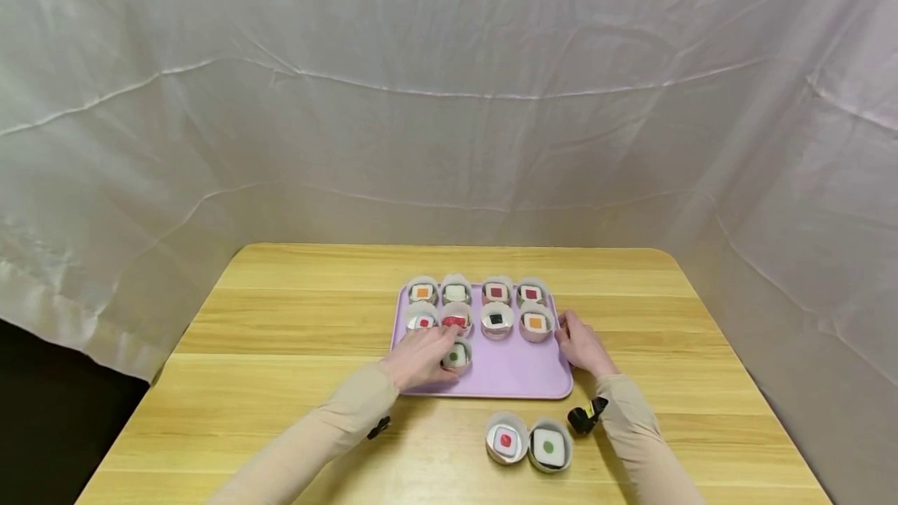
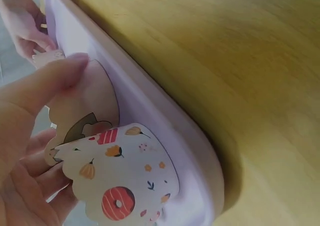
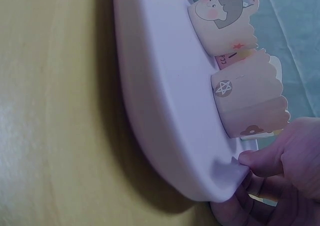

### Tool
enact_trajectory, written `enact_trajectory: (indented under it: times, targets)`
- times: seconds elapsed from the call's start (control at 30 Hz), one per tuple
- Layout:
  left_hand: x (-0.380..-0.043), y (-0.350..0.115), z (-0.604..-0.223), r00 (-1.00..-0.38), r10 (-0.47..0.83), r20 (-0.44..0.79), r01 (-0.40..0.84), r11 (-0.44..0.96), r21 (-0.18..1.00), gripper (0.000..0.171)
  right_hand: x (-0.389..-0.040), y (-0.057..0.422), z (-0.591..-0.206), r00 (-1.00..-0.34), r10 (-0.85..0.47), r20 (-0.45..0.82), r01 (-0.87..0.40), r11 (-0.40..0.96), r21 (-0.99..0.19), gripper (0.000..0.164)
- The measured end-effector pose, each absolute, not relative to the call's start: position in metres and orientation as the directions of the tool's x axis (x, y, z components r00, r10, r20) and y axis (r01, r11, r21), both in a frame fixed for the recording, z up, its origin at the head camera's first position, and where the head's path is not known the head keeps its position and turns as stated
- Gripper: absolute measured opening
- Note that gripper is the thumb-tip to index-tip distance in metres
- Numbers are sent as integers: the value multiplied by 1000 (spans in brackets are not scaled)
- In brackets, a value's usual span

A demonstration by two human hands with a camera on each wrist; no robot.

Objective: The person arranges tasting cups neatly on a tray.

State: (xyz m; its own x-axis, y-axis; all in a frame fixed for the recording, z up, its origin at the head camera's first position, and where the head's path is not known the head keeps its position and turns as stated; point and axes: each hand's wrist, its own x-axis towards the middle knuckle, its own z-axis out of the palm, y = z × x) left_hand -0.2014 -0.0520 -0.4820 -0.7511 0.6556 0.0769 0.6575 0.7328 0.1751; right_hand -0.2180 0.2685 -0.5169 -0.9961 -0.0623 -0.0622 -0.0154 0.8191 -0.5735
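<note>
My left hand point(image 1: 419, 355) holds a paper baking cup point(image 1: 459, 357) in the front row of the lilac tray point(image 1: 512, 376). A white square with a green dot shows inside this cup. In the left wrist view the thumb lies against the cup's beige side and the fingers are curled behind it. Beside it, at the tray corner, stands a floral-printed cup point(image 2: 127, 173), which the hand hides in the head view. My right hand point(image 1: 581, 343) grips the tray's right edge, its thumb on the rim and fingers underneath, close to a cup with an orange square point(image 1: 535, 323).
Several more cups stand in two rows at the tray's back, including one with a black square point(image 1: 496, 319). In front of the tray, on the wooden table point(image 1: 281, 380), are a cup with a red dot point(image 1: 506, 439) and one with a green dot point(image 1: 549, 447).
</note>
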Motion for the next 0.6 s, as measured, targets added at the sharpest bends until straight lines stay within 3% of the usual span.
enact_trajectory:
  times: [0.37, 0.6]
  targets:
    - [-198, -53, -485, -749, 623, 225, 654, 749, 104, 69, -218, 268, -514, -996, -61, -70, -11, 824, -566, 20]
    - [-200, -52, -487, -746, 615, 256, 656, 744, 126, 83, -217, 268, -515, -996, -58, -65, -11, 821, -571, 19]
